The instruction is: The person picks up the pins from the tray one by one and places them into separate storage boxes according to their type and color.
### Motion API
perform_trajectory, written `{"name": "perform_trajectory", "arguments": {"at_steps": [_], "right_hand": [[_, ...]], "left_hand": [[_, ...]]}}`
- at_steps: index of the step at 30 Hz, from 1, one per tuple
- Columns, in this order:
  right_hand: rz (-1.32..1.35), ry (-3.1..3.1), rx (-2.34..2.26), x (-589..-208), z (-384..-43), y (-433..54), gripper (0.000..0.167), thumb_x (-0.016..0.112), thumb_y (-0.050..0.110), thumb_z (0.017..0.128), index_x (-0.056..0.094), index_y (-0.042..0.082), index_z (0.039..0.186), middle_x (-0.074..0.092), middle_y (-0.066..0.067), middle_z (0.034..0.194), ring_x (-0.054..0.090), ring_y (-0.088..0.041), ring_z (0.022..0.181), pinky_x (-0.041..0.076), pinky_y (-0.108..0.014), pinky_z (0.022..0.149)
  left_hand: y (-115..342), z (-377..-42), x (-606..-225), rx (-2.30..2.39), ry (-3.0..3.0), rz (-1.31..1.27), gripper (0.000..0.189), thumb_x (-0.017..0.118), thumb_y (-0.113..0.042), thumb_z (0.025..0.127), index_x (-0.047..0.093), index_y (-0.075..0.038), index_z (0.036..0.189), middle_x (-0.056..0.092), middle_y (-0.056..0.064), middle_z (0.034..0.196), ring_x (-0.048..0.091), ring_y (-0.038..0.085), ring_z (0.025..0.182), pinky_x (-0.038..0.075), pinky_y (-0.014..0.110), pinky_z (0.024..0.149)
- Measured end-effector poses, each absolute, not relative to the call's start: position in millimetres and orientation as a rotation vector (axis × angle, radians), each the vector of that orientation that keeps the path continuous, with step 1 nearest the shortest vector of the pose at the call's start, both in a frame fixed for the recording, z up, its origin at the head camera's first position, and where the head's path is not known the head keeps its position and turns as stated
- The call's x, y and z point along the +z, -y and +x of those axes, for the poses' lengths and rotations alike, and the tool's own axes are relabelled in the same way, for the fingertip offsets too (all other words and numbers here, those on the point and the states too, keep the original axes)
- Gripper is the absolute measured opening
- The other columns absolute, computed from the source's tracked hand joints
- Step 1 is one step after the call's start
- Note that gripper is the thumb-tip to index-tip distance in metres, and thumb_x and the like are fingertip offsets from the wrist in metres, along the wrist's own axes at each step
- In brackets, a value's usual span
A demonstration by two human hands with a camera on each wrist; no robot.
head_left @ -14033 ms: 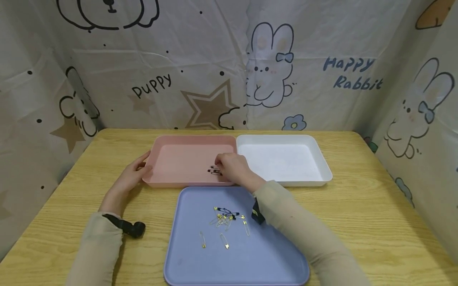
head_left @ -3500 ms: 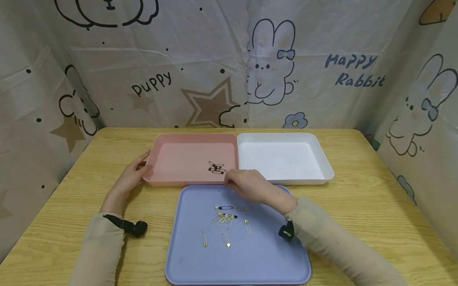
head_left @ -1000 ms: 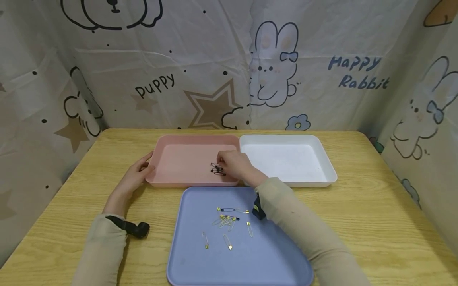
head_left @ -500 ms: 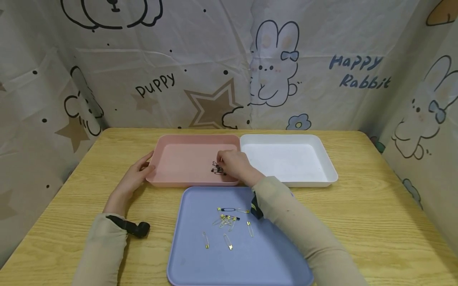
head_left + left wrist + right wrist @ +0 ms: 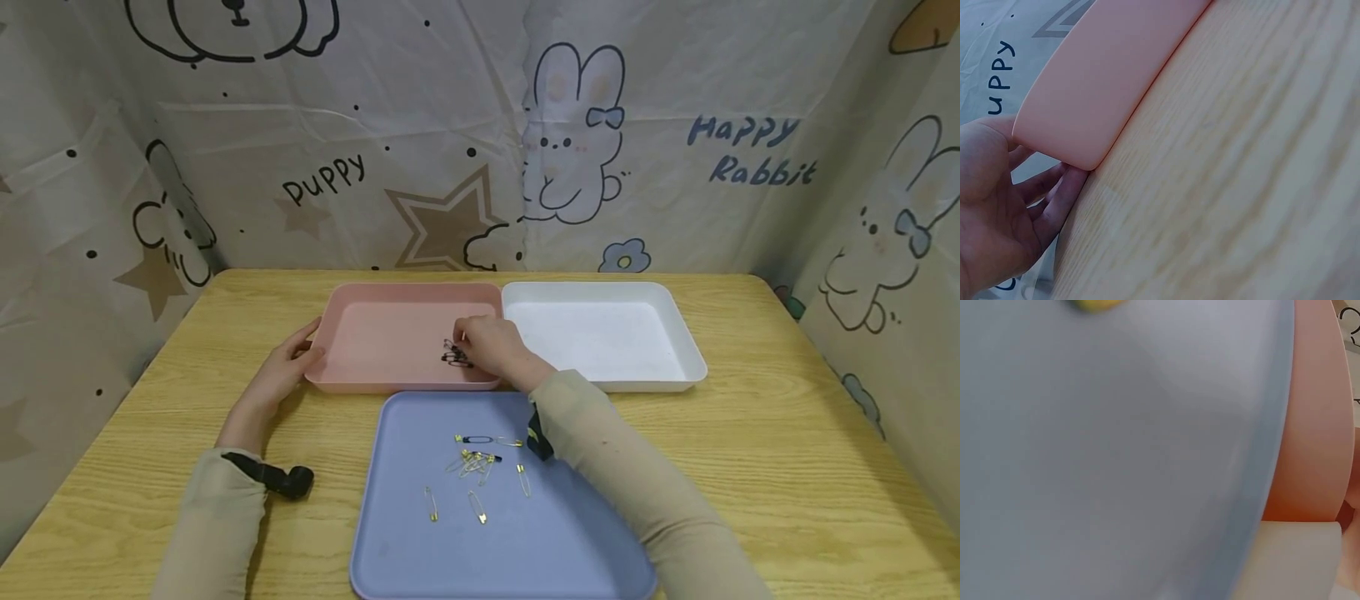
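Observation:
My left hand (image 5: 276, 377) holds the pink tray (image 5: 375, 333) at its left end. In the left wrist view the thumb lies over the tray's rim and the fingers reach under its bottom corner. Over the right part of that tray, my right hand (image 5: 491, 346) has its fingers curled down at a small heap of black safety pins (image 5: 453, 357). It appears to pinch one of them; the fingertips are partly hidden. On the blue tray (image 5: 420, 558) lie several gold safety pins (image 5: 477, 507), with a black safety pin (image 5: 477, 439) among them.
A white tray (image 5: 600, 333) stands against the pink one's right side. The blue tray sits in front of both, nearest the person. All rest on a wooden table (image 5: 780, 467), with a printed cloth (image 5: 450, 125) behind and at the sides.
Since 3.5 seconds ago my right hand has moved from the blue tray's back edge into the pink tray. Over the last second it stays at the black pins. The left hand has kept its place.

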State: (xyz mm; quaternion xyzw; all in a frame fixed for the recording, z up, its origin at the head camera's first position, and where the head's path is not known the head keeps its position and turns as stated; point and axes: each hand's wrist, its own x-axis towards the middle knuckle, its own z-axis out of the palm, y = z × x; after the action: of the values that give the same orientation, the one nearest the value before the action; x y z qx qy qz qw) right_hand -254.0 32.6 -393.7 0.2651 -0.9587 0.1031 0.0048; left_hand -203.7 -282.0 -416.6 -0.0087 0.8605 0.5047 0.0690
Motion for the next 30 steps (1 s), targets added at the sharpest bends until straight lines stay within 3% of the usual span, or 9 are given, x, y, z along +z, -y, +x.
{"name": "perform_trajectory", "arguments": {"at_steps": [14, 30], "right_hand": [[0.899, 2.985, 0.365, -384, -247, -38, 0.011, 0.056, 0.021, 0.089, 0.064, 0.015, 0.094, 0.064, 0.003, 0.088, 0.055, -0.01, 0.074, 0.046, -0.027, 0.061], [0.997, 2.926, 0.543, -381, -232, -59, 0.008, 0.059, 0.02, 0.087, 0.065, 0.015, 0.09, 0.062, 0.004, 0.084, 0.053, -0.008, 0.069, 0.044, -0.024, 0.06]], "left_hand": [[284, -204, -417, 1.504, -2.606, -0.013, 0.057, 0.041, -0.028, 0.097, 0.015, -0.021, 0.146, 0.035, 0.024, 0.129, 0.043, 0.023, 0.099, 0.04, 0.017, 0.07], [282, -204, -417, 1.511, -2.608, -0.008, 0.058, 0.042, -0.031, 0.096, 0.015, -0.021, 0.146, 0.035, 0.022, 0.127, 0.042, 0.021, 0.096, 0.039, 0.018, 0.07]]}}
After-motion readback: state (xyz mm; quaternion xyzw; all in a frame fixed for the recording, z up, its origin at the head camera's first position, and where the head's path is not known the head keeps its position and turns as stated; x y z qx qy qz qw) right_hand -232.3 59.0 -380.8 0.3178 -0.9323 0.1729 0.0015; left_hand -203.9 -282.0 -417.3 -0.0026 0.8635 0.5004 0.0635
